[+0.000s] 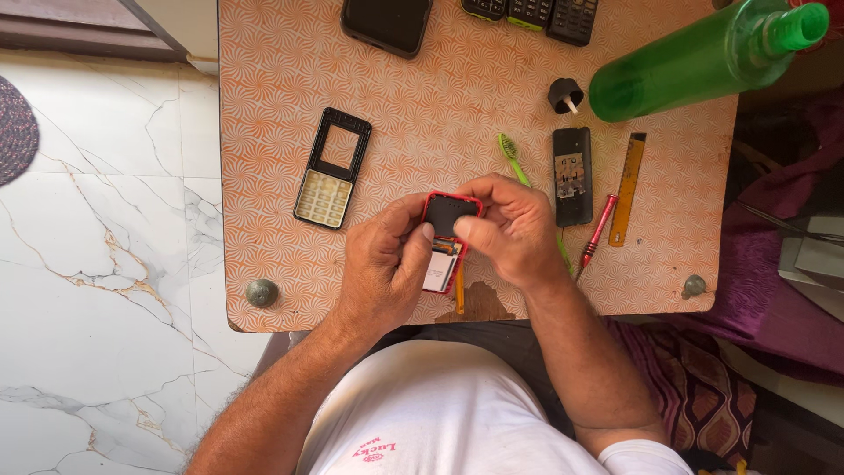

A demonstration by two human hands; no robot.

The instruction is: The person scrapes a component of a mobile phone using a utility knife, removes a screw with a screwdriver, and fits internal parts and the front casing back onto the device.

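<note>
Both hands hold a small red-framed phone body over the near edge of the patterned table. My left hand grips its lower left side, thumb on the black upper part. My right hand holds its right side, thumb pressing the top. A white part and an orange strip show at the phone's lower end.
A black front cover with keypad lies left. To the right lie a green toothbrush, a black phone part, a red screwdriver and a yellow ruler. A green bottle, a small black cap and several phones sit at the back.
</note>
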